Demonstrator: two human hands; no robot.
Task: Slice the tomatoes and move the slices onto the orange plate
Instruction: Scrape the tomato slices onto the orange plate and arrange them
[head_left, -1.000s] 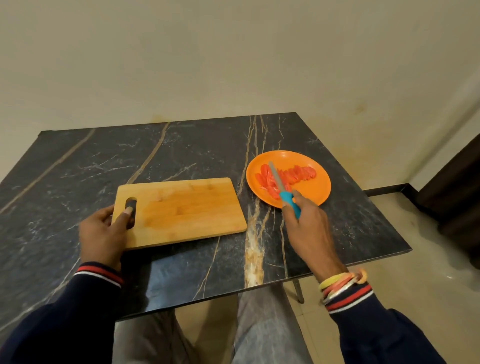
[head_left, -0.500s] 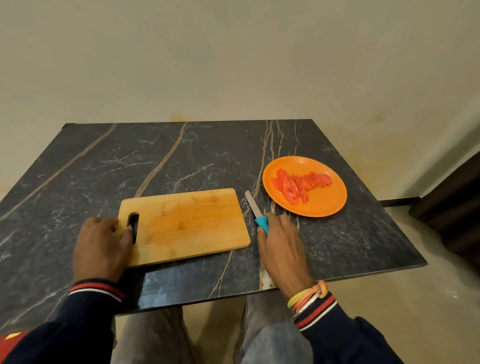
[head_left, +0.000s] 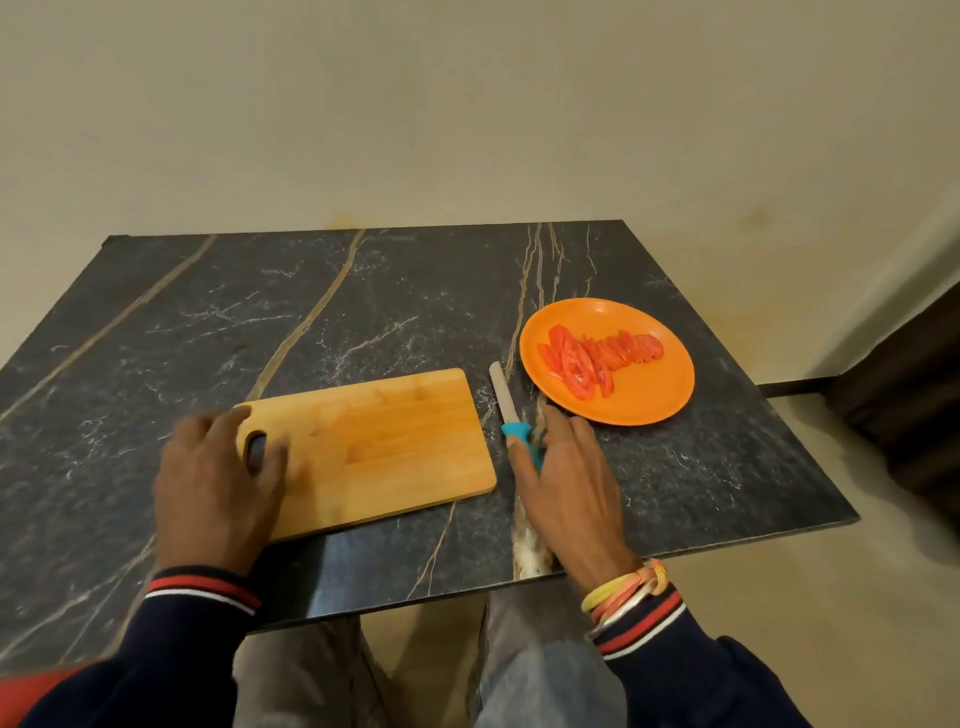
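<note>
The orange plate (head_left: 667, 392) sits on the right side of the dark marble table (head_left: 337, 312) and carries a row of red tomato slices (head_left: 597, 356). Left of the plate lies a knife (head_left: 505, 397) with a white blade and a teal handle, blade pointing away from me. My right hand (head_left: 566, 483) lies over the handle with its fingers stretched out and the handle showing between them. A bare wooden cutting board (head_left: 374, 441) lies at the centre. My left hand (head_left: 218, 483) rests on its left end by the handle hole, fingers spread and blurred.
The table's near edge runs just under my wrists, with my knees below it. Its right edge lies a little beyond the plate. A beige wall stands behind the table, and something dark stands on the floor at the far right.
My right hand brought the knife from over the plate down to the table between board and plate, and its fingers have loosened. My left hand slid further onto the board's end.
</note>
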